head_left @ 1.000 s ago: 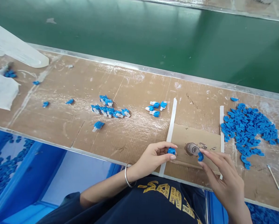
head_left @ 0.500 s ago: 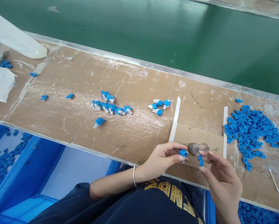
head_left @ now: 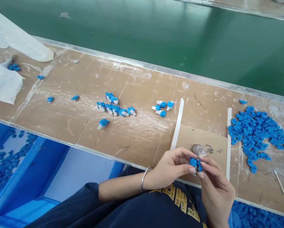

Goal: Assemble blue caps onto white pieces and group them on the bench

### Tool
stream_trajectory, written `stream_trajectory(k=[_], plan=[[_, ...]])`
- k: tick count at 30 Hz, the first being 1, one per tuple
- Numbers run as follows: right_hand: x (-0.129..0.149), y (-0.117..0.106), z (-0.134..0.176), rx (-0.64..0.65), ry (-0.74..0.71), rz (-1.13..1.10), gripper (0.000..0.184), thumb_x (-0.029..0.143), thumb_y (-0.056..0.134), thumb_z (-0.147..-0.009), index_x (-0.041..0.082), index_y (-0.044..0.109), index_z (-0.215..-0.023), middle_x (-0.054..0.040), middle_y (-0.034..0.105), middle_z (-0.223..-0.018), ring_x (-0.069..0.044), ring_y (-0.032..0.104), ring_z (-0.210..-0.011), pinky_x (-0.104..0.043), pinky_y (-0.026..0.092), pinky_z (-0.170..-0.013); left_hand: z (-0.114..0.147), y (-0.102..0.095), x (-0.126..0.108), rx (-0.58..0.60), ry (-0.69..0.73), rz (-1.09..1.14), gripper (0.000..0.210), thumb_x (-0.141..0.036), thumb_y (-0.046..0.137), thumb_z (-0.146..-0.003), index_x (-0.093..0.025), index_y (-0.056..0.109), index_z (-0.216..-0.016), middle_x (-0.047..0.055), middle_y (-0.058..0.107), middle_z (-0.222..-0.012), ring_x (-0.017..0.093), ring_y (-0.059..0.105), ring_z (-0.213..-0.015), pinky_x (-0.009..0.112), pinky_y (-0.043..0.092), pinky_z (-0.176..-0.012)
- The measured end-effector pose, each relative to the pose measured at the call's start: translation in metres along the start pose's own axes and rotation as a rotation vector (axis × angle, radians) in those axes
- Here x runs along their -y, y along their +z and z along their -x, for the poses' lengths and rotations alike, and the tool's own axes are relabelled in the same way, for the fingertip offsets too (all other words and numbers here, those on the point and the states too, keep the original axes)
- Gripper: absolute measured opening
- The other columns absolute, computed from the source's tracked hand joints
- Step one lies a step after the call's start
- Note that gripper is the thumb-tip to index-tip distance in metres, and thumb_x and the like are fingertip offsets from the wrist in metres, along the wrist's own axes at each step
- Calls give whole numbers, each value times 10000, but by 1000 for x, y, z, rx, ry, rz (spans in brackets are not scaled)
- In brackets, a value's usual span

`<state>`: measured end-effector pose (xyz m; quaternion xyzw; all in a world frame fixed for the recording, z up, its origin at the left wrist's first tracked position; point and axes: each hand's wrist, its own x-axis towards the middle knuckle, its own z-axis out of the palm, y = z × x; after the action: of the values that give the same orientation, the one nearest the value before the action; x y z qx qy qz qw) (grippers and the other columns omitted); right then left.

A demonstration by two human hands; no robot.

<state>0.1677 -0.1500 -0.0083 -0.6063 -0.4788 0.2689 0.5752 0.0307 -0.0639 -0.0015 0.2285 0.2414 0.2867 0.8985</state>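
Close to the bench's front edge, my left hand point(head_left: 171, 166) pinches a small blue-and-white plastic piece point(head_left: 193, 162) between thumb and fingers. My right hand point(head_left: 215, 177) grips a small curved blue plastic part point(head_left: 200, 166) and holds it against that piece; fingertips partly cover both. Just beyond my fingers stands a small round clear cup point(head_left: 199, 149) on a cardboard patch. To the right lies a heap of loose blue parts point(head_left: 256, 129). Several blue-and-white pieces point(head_left: 161, 109) rest left of the white strip, and a longer cluster point(head_left: 114, 109) sits farther left.
White strips point(head_left: 178, 123) border the cardboard patch. A cotton swab point(head_left: 279, 182) lies at the right. Blue bins point(head_left: 37, 171) with blue parts stand below the bench. A green surface point(head_left: 132, 34) runs along the far side. A white cloth point(head_left: 6, 82) and another person's white sleeve point(head_left: 25, 41) are at the left.
My hands have come together: the right moved left and the left moved right, bringing the blue part against the blue-and-white piece. The view has shifted slightly.
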Motion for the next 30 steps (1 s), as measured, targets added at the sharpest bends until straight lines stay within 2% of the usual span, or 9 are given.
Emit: stream_trajectory(k=[5,10,12,14,16,19,21,27,30], plan=[[7,1,7,100,-322,405,420,91,600,-941,237,591,-1335,-101,638,-1196,-255,602,-998,-389,539,-755,0,0,1,-69,-20,-35,274,-259,876,-743,-144,691,-909,21,735,-864,99,691,-772,167,552,-735],[8,-11,11,241,-311,409,411,168,513,-992,210,519,-1401,-121,590,-1278,-274,576,-1092,-422,530,-817,6,-2,-3,-44,-21,-233,261,-292,829,-784,-144,677,-936,52,723,-906,154,693,-801,232,580,-715],[3,-31,5,214,-324,501,397,165,539,-987,240,545,-1376,-93,610,-1259,-266,585,-1079,-422,512,-850,9,-9,-11,13,137,-515,176,-252,759,-844,-150,677,-962,63,711,-924,162,683,-819,254,576,-735],[-9,-59,-4,-9,-349,703,405,105,629,-936,253,603,-1313,-80,647,-1186,-259,616,-1016,-416,496,-864,9,-22,-23,6,412,-939,119,-183,664,-900,-159,672,-1016,72,697,-964,167,668,-865,276,567,-780],[-24,-90,-14,-218,-374,976,346,88,699,-891,200,662,-1216,-98,670,-1101,-269,642,-945,-421,490,-871,8,-41,-36,-120,666,-1410,161,-129,569,-938,-165,655,-1070,87,682,-1015,188,653,-929,314,554,-840],[-47,-126,-23,-126,-397,1293,159,187,617,-962,108,681,-1084,-131,674,-1044,-291,646,-885,-423,494,-841,4,-71,-56,-375,800,-1994,194,-112,493,-960,-142,652,-1066,116,664,-1021,240,631,-936,375,545,-845],[-58,-138,-24,-45,-365,1377,217,229,512,-1007,97,671,-1072,-137,668,-1046,-291,637,-874,-418,494,-827,2,-86,-68,-485,765,-2232,210,-113,476,-958,-122,665,-1048,133,652,-991,266,609,-903,403,540,-827],[-65,-144,-23,97,-250,1273,342,301,373,-998,142,667,-1071,-138,658,-1067,-297,619,-943,-420,459,-827,-2,-97,-95,-832,622,-2440,293,-30,437,-884,-91,688,-1022,217,565,-1170,366,512,-1035,502,492,-881],[-63,-141,-24,67,-184,1155,395,380,345,-997,166,673,-1047,-118,665,-1049,-286,630,-891,-418,458,-787,-13,-90,-104,-789,629,-2340,314,-54,428,-903,-95,644,-1128,218,494,-1308,379,445,-1186,538,432,-993]])
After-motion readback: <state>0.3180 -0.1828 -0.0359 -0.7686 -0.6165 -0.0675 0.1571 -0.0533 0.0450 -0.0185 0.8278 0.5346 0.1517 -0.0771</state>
